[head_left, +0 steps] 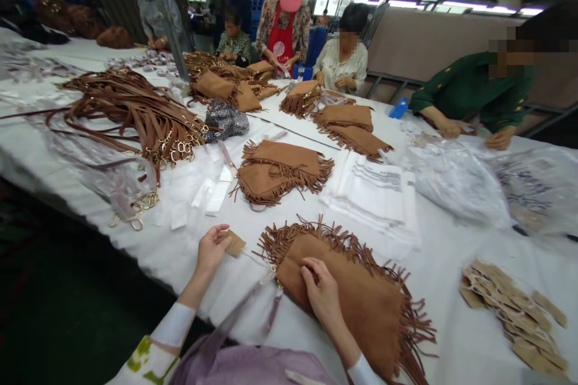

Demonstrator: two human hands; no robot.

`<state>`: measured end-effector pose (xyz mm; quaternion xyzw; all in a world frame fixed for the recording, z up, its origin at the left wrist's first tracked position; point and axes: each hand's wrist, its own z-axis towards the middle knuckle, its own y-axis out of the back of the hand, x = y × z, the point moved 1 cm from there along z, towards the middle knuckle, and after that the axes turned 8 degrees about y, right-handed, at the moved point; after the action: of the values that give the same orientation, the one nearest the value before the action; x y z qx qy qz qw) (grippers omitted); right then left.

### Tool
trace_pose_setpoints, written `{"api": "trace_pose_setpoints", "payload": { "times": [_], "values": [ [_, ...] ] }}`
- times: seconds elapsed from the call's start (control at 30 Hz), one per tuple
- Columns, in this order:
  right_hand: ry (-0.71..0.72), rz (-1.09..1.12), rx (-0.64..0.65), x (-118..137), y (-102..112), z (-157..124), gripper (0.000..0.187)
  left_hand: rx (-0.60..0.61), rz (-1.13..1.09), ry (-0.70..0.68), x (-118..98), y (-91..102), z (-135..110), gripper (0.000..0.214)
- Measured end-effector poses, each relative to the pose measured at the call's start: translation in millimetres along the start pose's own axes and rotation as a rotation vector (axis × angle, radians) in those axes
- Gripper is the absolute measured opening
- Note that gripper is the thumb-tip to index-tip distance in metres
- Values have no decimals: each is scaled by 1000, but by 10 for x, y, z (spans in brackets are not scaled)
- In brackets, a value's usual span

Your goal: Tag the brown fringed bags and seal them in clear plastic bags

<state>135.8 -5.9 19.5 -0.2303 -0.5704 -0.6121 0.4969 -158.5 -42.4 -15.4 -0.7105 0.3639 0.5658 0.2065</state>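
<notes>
With our left hand (214,249) we pinch a small tan card tag (236,244) between the thumb and fingers. A thin white string (255,258) runs from it toward a shiny gold metal clip (272,269) at the near left corner of a flat brown suede bag with long fringes (361,298). The bag lies in front of us on a long white table (442,277). Our right hand (321,292) rests on top of the bag, fingers bent, thumb close to the pointing finger; we cannot tell if they pinch anything. Past the bag we see a stack of whitish plastic bags with dark print (372,189), and off to our right a heap of tan card tags with white strings (515,316)
</notes>
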Motion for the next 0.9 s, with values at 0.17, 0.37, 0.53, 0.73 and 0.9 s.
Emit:
{"api": "trace_pose_setpoints", "payload": {
  "times": [0.17, 0.37, 0.53, 0.73, 0.9],
  "values": [
    [-224, -54, -114, -55, 512, -548, 43, -112, 244, -115, 7, 226, -158, 42],
    [-598, -73, -258, -60, 961, -1640, 56, 163, 454, 15, 150, 294, -553, 44],
    [-644, -158, -345, -90, 899, -1979, 54, 451, 617, -14, 177, -10, -875, 54],
    [-612, -446, -235, -176, 967, -1956, 39, 501, 695, -106, 188, -163, -935, 64],
    [-713, -702, -78, -244, 1154, -1936, 45, 494, 681, -95, 324, -125, -912, 58]
  ]
}}
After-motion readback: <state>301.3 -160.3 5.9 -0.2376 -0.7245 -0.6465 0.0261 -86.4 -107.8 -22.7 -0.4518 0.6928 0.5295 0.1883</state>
